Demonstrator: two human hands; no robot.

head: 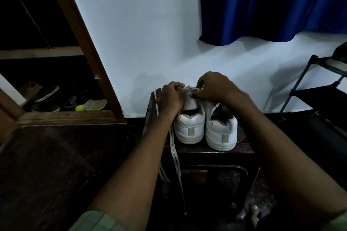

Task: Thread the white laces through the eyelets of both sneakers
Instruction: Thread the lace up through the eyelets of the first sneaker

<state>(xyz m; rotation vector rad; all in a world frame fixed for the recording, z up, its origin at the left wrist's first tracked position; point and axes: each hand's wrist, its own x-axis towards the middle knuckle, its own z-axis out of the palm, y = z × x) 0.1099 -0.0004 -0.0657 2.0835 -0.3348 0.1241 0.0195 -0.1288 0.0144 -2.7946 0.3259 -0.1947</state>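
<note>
Over on the far left, a dark wooden-framed opening point(62, 58) is showing a jumble of shoes point(62, 99) lying on its floor, one of them with a bright yellow-green toe. Moving right along the pale wall point(140, 33), a small dark stool point(206, 150) is standing against it, and the person is leaning over it with both bare forearms reaching forward. A white lace point(173, 148) is running along the stool's left edge, passing under the left wrist and dangling off the front edge toward the dark floor point(56, 165). The left hand point(171, 97) is curling its fingers round the front part of the left sneaker point(189, 127), gripping it by the tongue area. That sneaker is sitting on the stool with its heel facing the person, and the right sneaker point(221, 133) is sitting just beside it, touching or nearly so, heel also toward the person. The right hand point(214, 88) is hovering over the front of the pair, its fingertips pinching something small and pale right against the left hand; it is looking like a lace end, though I cannot tell for sure in this dim light. Higher up, a blue curtain point(272, 5) is hanging against the wall, and at the far right a black metal rack point(319, 88) is standing.
</note>
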